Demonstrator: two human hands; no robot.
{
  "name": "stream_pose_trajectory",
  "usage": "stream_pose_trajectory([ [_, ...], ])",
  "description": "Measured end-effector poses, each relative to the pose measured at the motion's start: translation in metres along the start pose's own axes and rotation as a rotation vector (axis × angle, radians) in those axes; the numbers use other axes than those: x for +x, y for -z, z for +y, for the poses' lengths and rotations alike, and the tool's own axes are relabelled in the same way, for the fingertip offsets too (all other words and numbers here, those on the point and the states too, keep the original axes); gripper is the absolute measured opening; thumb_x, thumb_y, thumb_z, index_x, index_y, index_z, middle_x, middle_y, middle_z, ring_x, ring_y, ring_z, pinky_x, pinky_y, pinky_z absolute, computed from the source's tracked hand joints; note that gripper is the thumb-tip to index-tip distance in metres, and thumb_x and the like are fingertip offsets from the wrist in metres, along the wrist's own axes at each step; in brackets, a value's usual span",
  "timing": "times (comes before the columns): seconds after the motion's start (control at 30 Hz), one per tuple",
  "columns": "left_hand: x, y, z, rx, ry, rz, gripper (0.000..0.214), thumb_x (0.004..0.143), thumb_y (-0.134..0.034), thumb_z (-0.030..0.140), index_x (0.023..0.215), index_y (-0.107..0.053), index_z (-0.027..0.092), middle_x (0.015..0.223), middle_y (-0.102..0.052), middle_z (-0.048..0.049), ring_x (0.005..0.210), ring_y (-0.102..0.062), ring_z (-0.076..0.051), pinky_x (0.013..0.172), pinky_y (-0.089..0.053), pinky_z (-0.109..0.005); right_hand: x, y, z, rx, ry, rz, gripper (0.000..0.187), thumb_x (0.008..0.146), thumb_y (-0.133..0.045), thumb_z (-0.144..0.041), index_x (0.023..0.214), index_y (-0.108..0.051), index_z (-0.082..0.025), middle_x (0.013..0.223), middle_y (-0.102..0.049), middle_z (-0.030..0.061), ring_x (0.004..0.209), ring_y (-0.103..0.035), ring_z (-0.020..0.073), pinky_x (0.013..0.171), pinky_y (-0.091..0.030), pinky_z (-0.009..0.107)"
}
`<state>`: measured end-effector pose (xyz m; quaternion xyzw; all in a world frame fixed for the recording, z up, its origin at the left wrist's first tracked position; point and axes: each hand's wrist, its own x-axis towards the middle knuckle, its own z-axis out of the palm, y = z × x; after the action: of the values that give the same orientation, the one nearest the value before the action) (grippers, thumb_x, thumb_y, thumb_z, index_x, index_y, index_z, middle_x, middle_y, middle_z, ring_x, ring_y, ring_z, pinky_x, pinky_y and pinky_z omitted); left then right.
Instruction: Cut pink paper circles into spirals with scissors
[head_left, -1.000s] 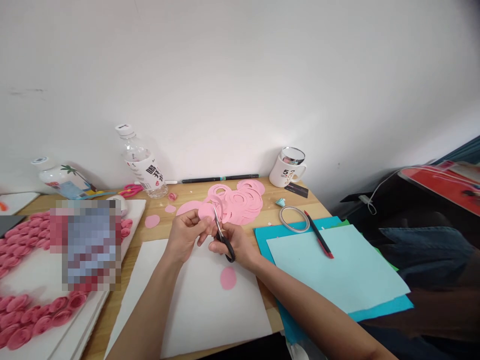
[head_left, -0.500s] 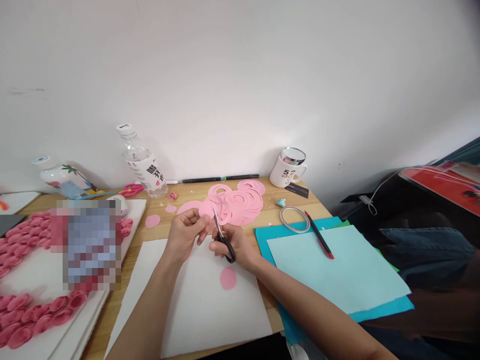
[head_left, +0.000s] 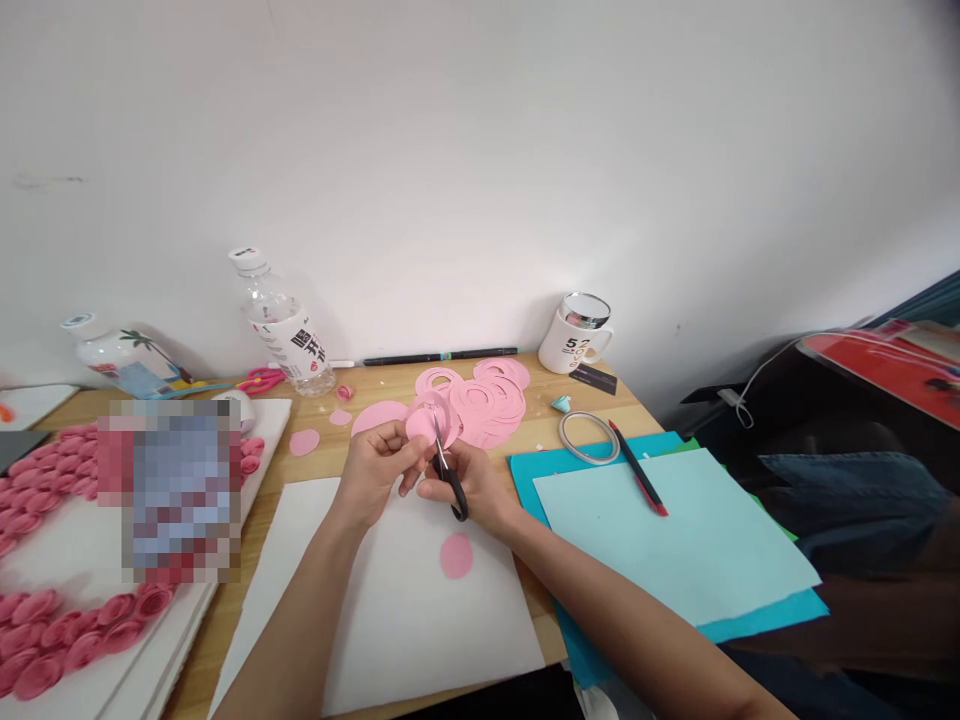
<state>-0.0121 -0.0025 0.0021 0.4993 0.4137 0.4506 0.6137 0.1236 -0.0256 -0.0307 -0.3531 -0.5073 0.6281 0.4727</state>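
Left hand (head_left: pixel 373 474): fingers pinch pink paper (head_left: pixel 418 428) near heaped paper rings (head_left: pixel 491 400) | Right hand (head_left: pixel 478 488): fingers grip scissors (head_left: pixel 459 500), blades at the paper | 1 pink disc (head_left: pixel 456 556) lies on white sheet (head_left: pixel 420 630)

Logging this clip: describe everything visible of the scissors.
The scissors have slim, silvery, metal-looking blades and black, plastic-looking handles. Held in the right grip, they point away from the wearer, blades at the pink paper in the left grip. The handles are partly hidden; blade opening is unclear.
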Motion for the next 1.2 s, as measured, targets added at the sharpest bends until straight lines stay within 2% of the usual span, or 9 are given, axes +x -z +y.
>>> stream_pose_trajectory([
  [0.43,0.0008,0.0023,0.0007,-0.026,0.003,0.014,0.023,0.068,-0.067,0.027,0.057,-0.052,0.014,0.045,-0.054,0.0045,0.030,-0.038,-0.003,0.032,-0.025,-0.017,-0.0008,0.0035,0.0007,-0.011,-0.031,-0.020,0.045,0.052,-0.079,-0.041,0.078,-0.052,-0.015,0.052,-0.040,-0.0074,0.047,-0.033,0.0059,0.044,-0.025,0.020],
  [0.67,0.0006,0.0002,0.0047,-0.049,0.003,0.036,0.024,0.065,-0.069,0.029,0.058,-0.052,0.014,0.042,-0.052,0.0051,0.029,-0.036,-0.002,0.032,-0.024,-0.016,-0.0014,0.0028,0.0010,-0.040,-0.066,0.028,0.045,0.049,-0.080,-0.040,0.075,-0.050,-0.017,0.051,-0.046,-0.0065,0.046,-0.039,0.0070,0.044,-0.032,0.020],
  [1.2,0.0022,0.0018,0.0042,-0.126,-0.061,0.091,0.020,0.067,-0.067,0.029,0.063,-0.053,0.015,0.044,-0.053,0.0049,0.030,-0.040,-0.004,0.030,-0.026,-0.016,-0.0036,-0.0011,0.0002,-0.065,-0.128,0.038,0.042,0.050,-0.078,-0.041,0.070,-0.051,-0.016,0.046,-0.050,-0.0062,0.039,-0.046,0.0080,0.037,-0.034,0.019],
])
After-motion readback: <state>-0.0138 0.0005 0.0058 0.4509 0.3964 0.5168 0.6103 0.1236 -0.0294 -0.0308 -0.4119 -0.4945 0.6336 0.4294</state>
